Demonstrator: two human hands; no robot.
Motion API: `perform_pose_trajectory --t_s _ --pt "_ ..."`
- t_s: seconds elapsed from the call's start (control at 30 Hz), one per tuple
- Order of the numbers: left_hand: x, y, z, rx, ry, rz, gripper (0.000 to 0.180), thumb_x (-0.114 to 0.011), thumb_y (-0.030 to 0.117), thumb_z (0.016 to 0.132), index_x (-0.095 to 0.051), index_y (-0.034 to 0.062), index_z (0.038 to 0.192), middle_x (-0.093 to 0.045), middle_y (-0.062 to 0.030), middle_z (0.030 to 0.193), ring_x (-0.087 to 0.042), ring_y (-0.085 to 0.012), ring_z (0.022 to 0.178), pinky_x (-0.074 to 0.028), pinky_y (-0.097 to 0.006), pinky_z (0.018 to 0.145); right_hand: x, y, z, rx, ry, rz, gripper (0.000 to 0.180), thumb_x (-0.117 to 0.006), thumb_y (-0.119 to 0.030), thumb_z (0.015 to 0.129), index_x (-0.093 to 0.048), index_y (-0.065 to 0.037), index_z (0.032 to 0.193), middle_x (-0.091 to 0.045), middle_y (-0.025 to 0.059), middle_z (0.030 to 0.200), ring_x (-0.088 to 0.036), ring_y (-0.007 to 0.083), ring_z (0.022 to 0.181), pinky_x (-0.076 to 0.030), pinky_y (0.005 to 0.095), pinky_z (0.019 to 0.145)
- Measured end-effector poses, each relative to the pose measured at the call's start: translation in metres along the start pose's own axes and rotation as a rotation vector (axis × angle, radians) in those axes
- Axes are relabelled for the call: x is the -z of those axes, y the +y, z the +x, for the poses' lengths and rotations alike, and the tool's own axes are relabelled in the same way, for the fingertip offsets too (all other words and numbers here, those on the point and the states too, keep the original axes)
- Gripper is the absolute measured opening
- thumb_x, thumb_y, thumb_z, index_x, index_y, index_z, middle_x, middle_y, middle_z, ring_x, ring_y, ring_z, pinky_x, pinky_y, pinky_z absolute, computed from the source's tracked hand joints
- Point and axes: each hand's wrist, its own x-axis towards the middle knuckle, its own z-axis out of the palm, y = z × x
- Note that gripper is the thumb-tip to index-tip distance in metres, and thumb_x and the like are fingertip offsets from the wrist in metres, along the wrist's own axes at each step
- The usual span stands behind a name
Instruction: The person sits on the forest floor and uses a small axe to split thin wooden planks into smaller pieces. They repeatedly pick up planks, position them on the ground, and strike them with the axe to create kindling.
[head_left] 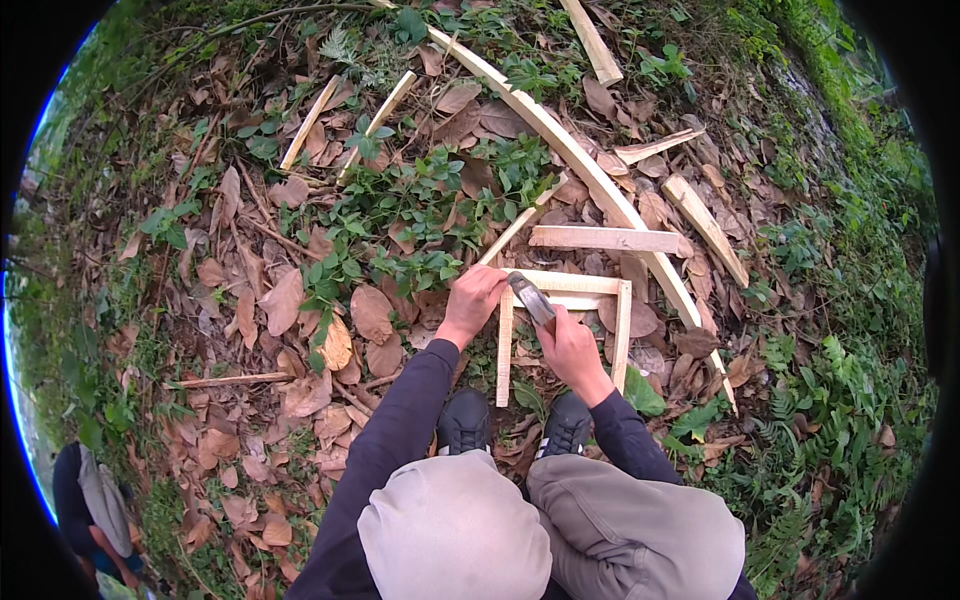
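Head camera looks straight down on somebody crouched over leaf litter, a small wooden frame [570,282] lying between the shoes [464,420] and a loose wooden block [604,238]. From here I see the right hand [574,356] wrapped firmly round a hammer [532,300], its metal head just above the frame's upper left corner. At that corner the left hand [478,300] has its fingertips drawn together in a pinching grip; whether a nail sits between them, I cannot tell. Judging this as a nailing step, I'd begin with light, square taps, then pull those fingertips clear before swinging harder. The left leg [505,350] of the frame should be flush with the top bar first, and the corner wants firm backing, since soft leaves would likely swallow the blow and let the joint skew.
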Motion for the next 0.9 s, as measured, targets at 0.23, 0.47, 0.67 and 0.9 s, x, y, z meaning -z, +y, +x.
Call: perform_pose_trajectory --t_s 0.23,0.47,0.67,0.9 --pt "0.001 0.005 0.003 0.003 0.018 -0.01 0.012 -0.076 0.005 0.082 -0.07 0.002 0.091 -0.07 -0.0098 0.087 -0.067 -0.028 0.082 -0.055 -0.037 0.073 0.006 0.004 0.003 -0.112 -0.026 -0.032 0.024 -0.065 -0.017 0.094 -0.053 0.001 0.103 -0.065 0.0207 0.077 -0.066 0.0405 0.071 -0.053 0.0486 0.061" --pt "-0.001 0.007 0.003 0.006 0.046 0.0 0.01 -0.073 0.006 0.085 -0.067 0.0028 0.091 -0.069 -0.0085 0.092 -0.068 -0.0292 0.086 -0.056 -0.038 0.076 0.001 0.011 0.003 -0.055 -0.056 -0.043 0.025 -0.065 -0.018 0.095 -0.053 0.0 0.106 -0.066 0.0205 0.076 -0.066 0.0404 0.07 -0.053 0.0487 0.061" --pt "-0.001 0.005 0.001 0.026 0.023 0.0 0.012 -0.072 0.004 0.083 -0.067 0.0025 0.094 -0.071 -0.0092 0.097 -0.069 -0.0301 0.089 -0.056 -0.039 0.079 0.001 0.007 0.005 -0.042 -0.051 -0.027 0.025 -0.064 -0.018 0.095 -0.052 0.001 0.107 -0.066 0.0214 0.078 -0.067 0.0409 0.071 -0.053 0.0487 0.061" --pt "-0.002 0.003 0.0 0.005 0.048 0.002 0.011 -0.072 0.005 0.085 -0.067 0.0035 0.094 -0.07 -0.0086 0.095 -0.068 -0.0292 0.088 -0.056 -0.038 0.077 0.0 0.004 0.008 -0.1 -0.086 -0.036 0.023 -0.065 -0.017 0.094 -0.051 0.001 0.101 -0.065 0.0223 0.077 -0.066 0.0415 0.071 -0.052 0.0487 0.06"
